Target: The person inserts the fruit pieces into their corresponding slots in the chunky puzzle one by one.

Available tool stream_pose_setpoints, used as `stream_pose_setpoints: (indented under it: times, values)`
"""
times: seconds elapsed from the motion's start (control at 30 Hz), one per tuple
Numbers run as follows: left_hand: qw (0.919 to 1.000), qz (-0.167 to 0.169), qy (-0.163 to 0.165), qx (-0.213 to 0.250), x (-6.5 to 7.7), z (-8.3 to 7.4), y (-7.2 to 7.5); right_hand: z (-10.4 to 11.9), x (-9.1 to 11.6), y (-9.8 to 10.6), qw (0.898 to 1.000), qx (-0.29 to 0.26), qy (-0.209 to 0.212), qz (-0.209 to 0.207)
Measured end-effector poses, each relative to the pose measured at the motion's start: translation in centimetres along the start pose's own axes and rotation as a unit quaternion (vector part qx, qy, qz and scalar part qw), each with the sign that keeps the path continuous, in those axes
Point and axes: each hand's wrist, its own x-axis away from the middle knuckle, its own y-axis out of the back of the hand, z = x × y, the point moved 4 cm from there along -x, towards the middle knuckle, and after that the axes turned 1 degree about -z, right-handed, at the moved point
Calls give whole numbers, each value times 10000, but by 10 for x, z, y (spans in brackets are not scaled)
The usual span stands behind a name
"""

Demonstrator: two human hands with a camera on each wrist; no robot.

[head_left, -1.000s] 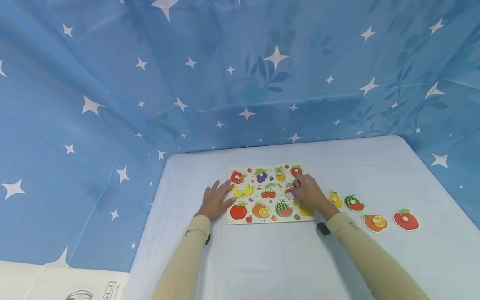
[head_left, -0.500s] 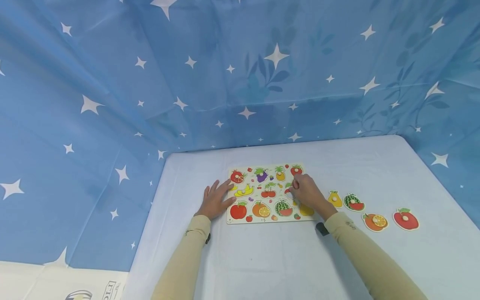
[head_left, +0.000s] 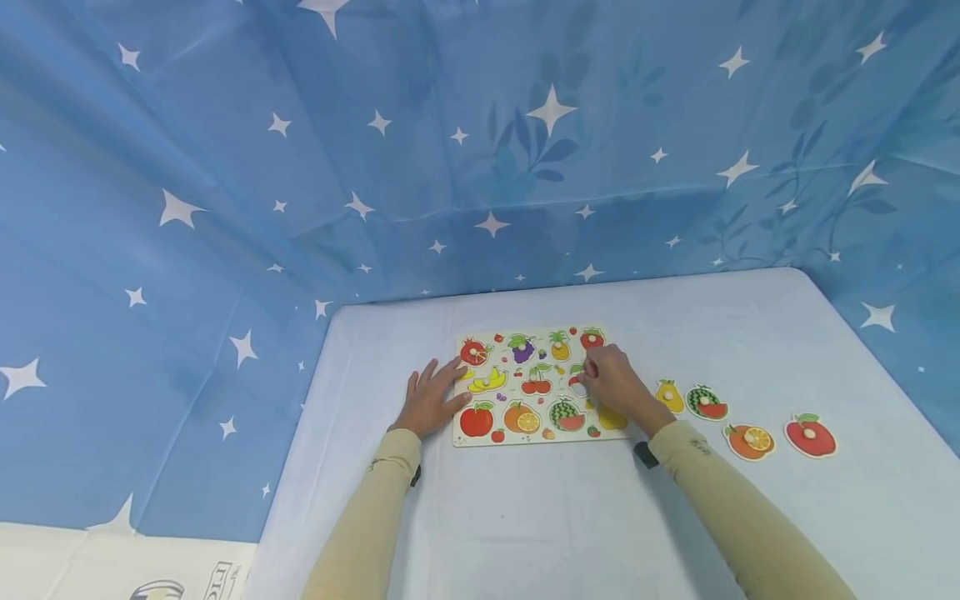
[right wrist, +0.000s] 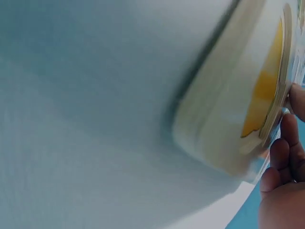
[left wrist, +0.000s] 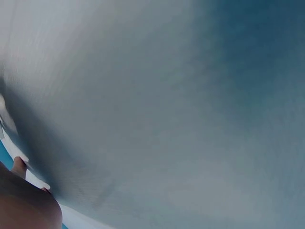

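A wooden fruit puzzle board (head_left: 460,435) lies flat on the table. On its left edge rests my left hand (head_left: 426,408), fingers spread and fairly straight. Over the right side of the board, my right hand (head_left: 617,383) has curled fingers that pinch a red-and-white fruit puzzle piece (head_left: 576,383) with a green leaf; the fingers hide part of it. In the right wrist view, thumb and fingers (right wrist: 289,138) meet at the board's edge, near a yellow picture (right wrist: 264,93). The left wrist view catches only a dark bit of the left hand (left wrist: 28,202).
Loose pieces lie right of the board: a pear (head_left: 669,397), a watermelon (head_left: 707,403), an orange (head_left: 748,442) and an apple (head_left: 811,437). Knobbed pieces such as grapes (head_left: 521,350) and cherries (head_left: 536,382) sit in the board. A starry blue curtain (head_left: 480,167) hangs behind the table.
The right hand's fingers shift very slightly over the red-and-white piece. The left hand, board and loose pieces stay put; the head view drifts a little.
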Motion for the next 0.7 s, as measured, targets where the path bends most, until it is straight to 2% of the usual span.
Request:
stream_pose_setpoints:
  times: [0.13,0.27,0.4,0.57,0.7]
  values:
    - [10000,30,2,64,0,1,-1,-5,2,6,9992,-358,-141,-50]
    - [10000,57,4,60,1,0,1,-11,4,18,9970,-714,-46,-299]
    - [10000,-2,-7,36,3,-4,3,-15,5,31,9955,-778,101,-530]
    - [10000,-37,-16,37,4,-8,5,-17,10,47,9941,-919,-186,-551]
    - [10000,-7,-40,-12,4,-9,6,-22,16,58,9929,-988,-212,-629]
